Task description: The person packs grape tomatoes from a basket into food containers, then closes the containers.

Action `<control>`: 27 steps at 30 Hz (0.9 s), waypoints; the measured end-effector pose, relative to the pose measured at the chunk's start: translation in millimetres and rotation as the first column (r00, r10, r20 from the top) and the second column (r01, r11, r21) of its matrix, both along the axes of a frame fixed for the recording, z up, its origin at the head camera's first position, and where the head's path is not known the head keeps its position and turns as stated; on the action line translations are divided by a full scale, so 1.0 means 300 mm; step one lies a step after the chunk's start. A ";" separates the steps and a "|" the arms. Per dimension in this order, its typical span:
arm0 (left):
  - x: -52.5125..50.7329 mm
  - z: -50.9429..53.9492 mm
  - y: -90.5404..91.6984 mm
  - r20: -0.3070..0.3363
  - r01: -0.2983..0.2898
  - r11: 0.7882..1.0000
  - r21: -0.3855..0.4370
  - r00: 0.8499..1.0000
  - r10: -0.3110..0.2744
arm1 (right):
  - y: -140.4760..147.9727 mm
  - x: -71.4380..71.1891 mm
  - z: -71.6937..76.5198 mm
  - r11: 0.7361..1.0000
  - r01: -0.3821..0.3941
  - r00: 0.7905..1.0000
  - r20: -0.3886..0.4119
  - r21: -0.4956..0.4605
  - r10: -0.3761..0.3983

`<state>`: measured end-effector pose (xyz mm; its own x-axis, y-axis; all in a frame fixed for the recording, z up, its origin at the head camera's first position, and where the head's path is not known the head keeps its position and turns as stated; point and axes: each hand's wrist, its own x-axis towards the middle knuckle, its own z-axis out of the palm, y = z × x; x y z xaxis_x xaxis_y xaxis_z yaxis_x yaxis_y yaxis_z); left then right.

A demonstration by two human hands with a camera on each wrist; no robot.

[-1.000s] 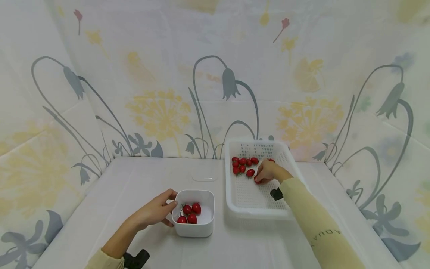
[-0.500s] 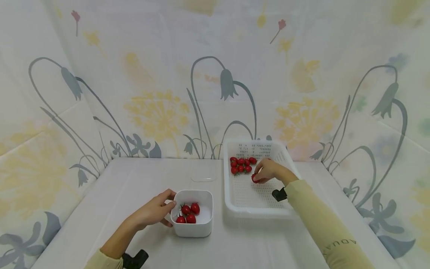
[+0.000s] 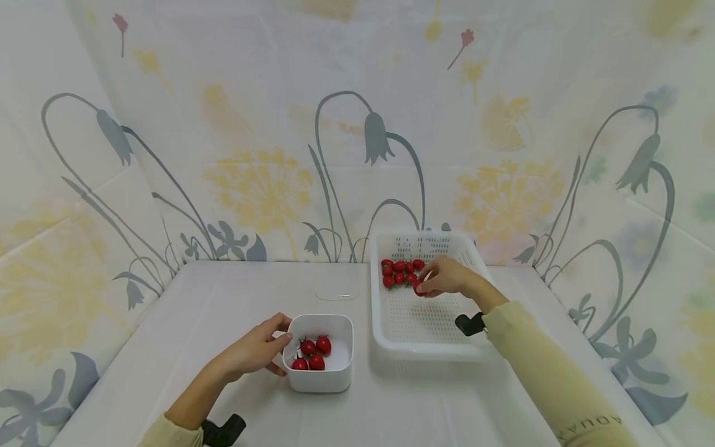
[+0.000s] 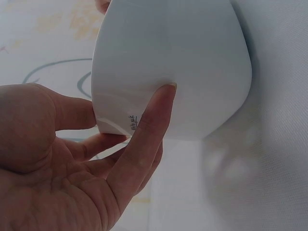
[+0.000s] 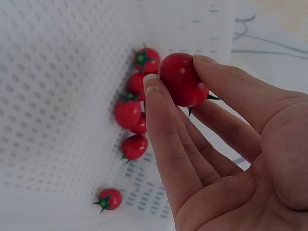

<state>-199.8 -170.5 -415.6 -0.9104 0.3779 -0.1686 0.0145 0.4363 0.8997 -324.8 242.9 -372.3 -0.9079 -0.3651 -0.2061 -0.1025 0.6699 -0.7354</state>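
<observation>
In the head view my right hand (image 3: pixel 444 276) is inside a white perforated basket (image 3: pixel 380 323). Between thumb and fingertips it pinches a cherry tomato (image 5: pixel 180 77), whose green stem end points toward the palm. Several other cherry tomatoes (image 3: pixel 399 278) lie clustered at the basket's back left, just beside that hand. My left hand (image 3: pixel 257 347) holds the left side of a small white square container (image 3: pixel 324 382); its thumb is at the rim and a finger (image 4: pixel 149 115) lies against the outer wall. Several cherry tomatoes (image 3: pixel 316 362) sit on the container floor.
A clear flat lid-like piece (image 3: pixel 336 294) lies on the white table (image 3: pixel 234 292) behind the container. A flower-printed cloth (image 3: pixel 257 180) hangs around the back and sides. The basket stands to the right of the container.
My right hand, pinching a tomato, has moved back and slightly left toward the cluster. A tomato once lying apart now sits with the others. The left hand stays on the container.
</observation>
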 end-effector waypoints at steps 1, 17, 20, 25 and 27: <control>0.000 -0.001 -0.001 0.001 0.000 1.000 0.001 1.000 0.000 | -0.003 0.004 0.005 1.000 -0.001 1.000 -0.010 -0.003 0.001; -0.002 0.005 0.002 0.004 0.003 1.000 0.001 1.000 -0.003 | -0.054 0.095 0.061 0.998 -0.028 0.988 -0.151 -0.051 0.020; -0.003 0.007 0.002 0.003 0.004 1.000 -0.001 1.000 -0.004 | -0.067 0.112 0.066 0.997 -0.024 0.987 -0.161 -0.070 0.012; 0.001 0.008 0.002 0.004 0.002 1.000 -0.002 1.000 -0.002 | -0.092 0.147 0.073 0.994 -0.023 0.984 -0.181 -0.107 0.003; 0.003 0.007 0.002 0.005 0.001 1.000 -0.003 1.000 -0.001 | -0.105 0.162 0.075 0.992 -0.023 0.984 -0.180 -0.125 0.001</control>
<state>-198.9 -170.0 -413.4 -0.9091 0.3784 -0.1740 0.0110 0.4394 0.8982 -276.3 211.4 -349.8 -0.9213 -0.3888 0.0082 -0.2479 0.5708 -0.7828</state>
